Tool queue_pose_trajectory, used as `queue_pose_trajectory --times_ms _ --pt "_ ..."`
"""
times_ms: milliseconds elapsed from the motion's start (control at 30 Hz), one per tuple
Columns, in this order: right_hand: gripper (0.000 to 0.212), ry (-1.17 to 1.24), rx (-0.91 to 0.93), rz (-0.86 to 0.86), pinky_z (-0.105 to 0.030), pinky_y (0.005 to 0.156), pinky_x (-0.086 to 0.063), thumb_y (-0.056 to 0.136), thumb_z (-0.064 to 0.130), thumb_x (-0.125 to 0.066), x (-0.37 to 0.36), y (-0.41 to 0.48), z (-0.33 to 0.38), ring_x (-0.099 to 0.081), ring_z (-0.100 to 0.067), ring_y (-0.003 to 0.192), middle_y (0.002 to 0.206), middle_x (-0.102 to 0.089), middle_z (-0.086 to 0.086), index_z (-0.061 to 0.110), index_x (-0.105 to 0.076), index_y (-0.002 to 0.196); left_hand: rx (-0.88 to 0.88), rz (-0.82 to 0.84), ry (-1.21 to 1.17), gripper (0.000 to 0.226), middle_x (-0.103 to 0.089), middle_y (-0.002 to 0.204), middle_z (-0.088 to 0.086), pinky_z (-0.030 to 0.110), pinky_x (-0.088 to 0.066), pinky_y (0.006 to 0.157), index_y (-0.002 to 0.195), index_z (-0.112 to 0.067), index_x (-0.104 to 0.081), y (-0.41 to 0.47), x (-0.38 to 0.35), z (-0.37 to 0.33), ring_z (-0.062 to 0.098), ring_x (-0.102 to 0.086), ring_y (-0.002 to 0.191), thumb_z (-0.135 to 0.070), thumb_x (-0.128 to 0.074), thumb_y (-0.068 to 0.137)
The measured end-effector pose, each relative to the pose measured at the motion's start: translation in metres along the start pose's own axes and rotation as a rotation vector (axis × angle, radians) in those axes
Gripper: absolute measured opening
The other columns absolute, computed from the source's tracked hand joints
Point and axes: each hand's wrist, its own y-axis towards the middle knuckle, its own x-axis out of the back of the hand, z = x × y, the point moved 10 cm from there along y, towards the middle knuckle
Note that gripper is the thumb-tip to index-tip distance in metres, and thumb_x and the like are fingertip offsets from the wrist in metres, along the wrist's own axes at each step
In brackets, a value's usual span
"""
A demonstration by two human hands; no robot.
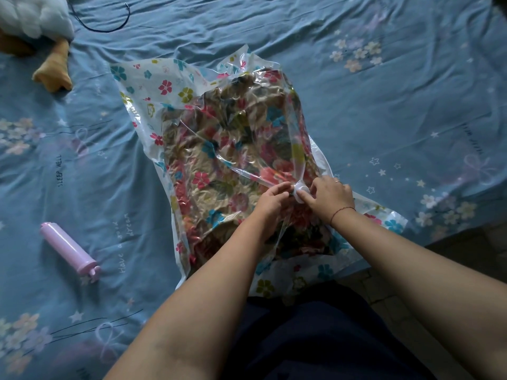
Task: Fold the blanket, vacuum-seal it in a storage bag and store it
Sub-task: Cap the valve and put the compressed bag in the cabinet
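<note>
Now our left hand (270, 200) and right hand (332, 197) pinch the round white valve (300, 192), fingers curled on it, atop the crinkled clear storage bag (142, 86). The wrinkled floral blanket (233, 138) lies inside it. A smooth pink cylindrical pump (68, 246) rests left on the blue sheet (384, 91).

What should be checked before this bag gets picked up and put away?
1. Blanket fully inside the storage bag: ok.
2. Air out: ok, the plastic clings wrinkled to the blanket.
3. Valve closed: cannot tell, the left hand and right hand grip it.
4. Bag sealed along its opening: cannot tell.
5. Pink hand pump off the bag: ok, it lies apart on the bedsheet.
</note>
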Motion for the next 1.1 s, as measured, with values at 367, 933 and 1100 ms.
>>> queue_pose_trajectory --times_ms 367,933,1100 --pt "0.044 0.013 0.005 0.011 -0.041 0.094 -0.037 0.094 0.057 -0.042 -0.005 -0.001 0.004 -0.052 -0.027 0.113 0.117 -0.055 -0.005 0.019 -0.051 0.113 -0.01 0.012 0.009 0.038 -0.058 0.119 0.009 0.024 -0.048 0.073 0.137 -0.002 -0.048 0.0 0.0 -0.001 0.013 -0.06 0.08 0.003 -0.038 0.1" --pt "0.05 0.254 -0.112 0.039 -0.044 0.103 -0.031 0.096 0.055 -0.041 -0.018 -0.006 -0.009 -0.043 -0.029 0.127 0.133 -0.05 -0.008 0.017 -0.049 0.128 -0.127 -0.048 0.224 0.04 -0.063 0.12 0.02 0.027 -0.053 0.078 0.13 0.001 -0.054 -0.004 -0.005 -0.019 0.023 -0.061 0.095 0.007 -0.057 0.091" --pt "0.072 0.731 -0.203 -0.15 -0.046 0.105 -0.04 0.086 0.045 -0.065 0.018 -0.028 -0.06 -0.048 -0.032 0.124 0.134 -0.048 -0.019 0.007 -0.037 0.141 -0.338 -0.043 0.466 0.034 -0.063 0.112 0.014 0.031 -0.052 0.088 0.126 -0.001 -0.058 -0.01 -0.046 -0.055 0.018 -0.059 0.095 -0.001 -0.061 0.092"
